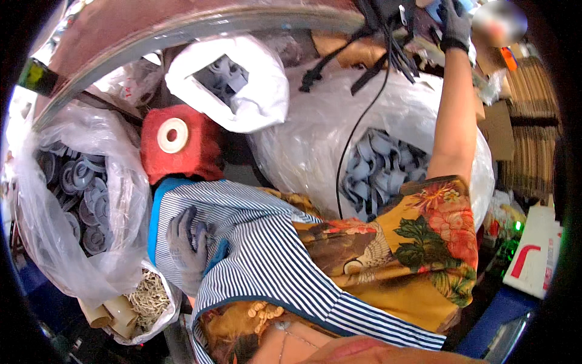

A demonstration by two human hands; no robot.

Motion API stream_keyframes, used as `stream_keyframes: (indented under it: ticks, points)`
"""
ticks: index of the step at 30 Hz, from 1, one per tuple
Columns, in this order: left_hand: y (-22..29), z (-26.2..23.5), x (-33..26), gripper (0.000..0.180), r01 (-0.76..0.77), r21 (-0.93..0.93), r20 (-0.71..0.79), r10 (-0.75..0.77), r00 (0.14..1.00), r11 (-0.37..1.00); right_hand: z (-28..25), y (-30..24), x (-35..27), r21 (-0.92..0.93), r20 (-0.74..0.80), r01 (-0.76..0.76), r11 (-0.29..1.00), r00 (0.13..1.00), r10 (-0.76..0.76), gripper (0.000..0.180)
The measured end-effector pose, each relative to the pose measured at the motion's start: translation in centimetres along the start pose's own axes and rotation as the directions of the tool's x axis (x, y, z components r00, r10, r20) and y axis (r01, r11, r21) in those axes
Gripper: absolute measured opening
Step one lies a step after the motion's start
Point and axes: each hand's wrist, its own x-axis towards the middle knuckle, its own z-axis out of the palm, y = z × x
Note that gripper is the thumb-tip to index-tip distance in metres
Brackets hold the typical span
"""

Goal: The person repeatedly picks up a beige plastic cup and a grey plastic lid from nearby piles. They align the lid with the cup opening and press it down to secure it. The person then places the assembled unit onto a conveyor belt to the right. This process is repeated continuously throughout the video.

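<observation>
My left hand (188, 249), in a grey glove, rests against the blue-and-white striped apron (254, 242) over my lap. Its fingers are loosely extended, and no object shows in them. Stretched to the far right, my right hand (454, 27) wears a dark grey glove. It is beside a light blue item (433, 8) and a hanging bundle of black straps or cables (388, 30); its fingers are partly cut off by the frame edge, and any grip is unclear. A cream ring (173, 134) lies on a red cloth-covered block (182, 159) ahead of my left hand.
Clear plastic bags hold grey round parts (85, 194) at left and curved grey parts (382, 167) at right. A white sack (267, 91) with grey pieces stands ahead. Small beige pieces (148, 300) fill a bag at lower left. Flattened cardboard (533, 121) is stacked at right.
</observation>
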Motion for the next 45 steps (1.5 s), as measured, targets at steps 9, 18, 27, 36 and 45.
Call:
stream_keyframes:
  ticks: [9,18,27,36,45]
  points:
    - [-2.7,0.1,2.0,0.034,-0.016,-0.172,-0.020,0.012,1.000,0.985,-24.9,21.7,-31.1,-0.969,0.109,0.233,-0.079,0.694,0.712,0.062]
    - [-1.9,-0.6,1.3,0.035,0.034,-0.170,-0.117,-0.054,0.992,0.985,-21.8,24.6,-33.0,-0.836,-0.190,0.484,-0.261,0.191,0.963,0.076]
    - [-2.6,-1.0,0.9,0.035,-0.074,-0.087,-0.118,0.064,0.991,0.993,-24.5,27.0,-26.6,-0.941,0.130,0.336,0.038,0.254,0.958,0.091]
    - [-4.9,1.2,-0.9,0.038,-0.001,-0.192,-0.088,-0.016,0.996,0.981,-15.4,24.4,-38.8,-0.849,0.508,0.453,0.271,0.564,0.651,0.083]
    - [-4.8,-0.7,2.0,0.036,-0.061,-0.132,-0.053,0.055,0.997,0.989,-22.6,6.8,-30.0,-0.918,0.016,0.135,-0.374,0.953,0.303,0.057]
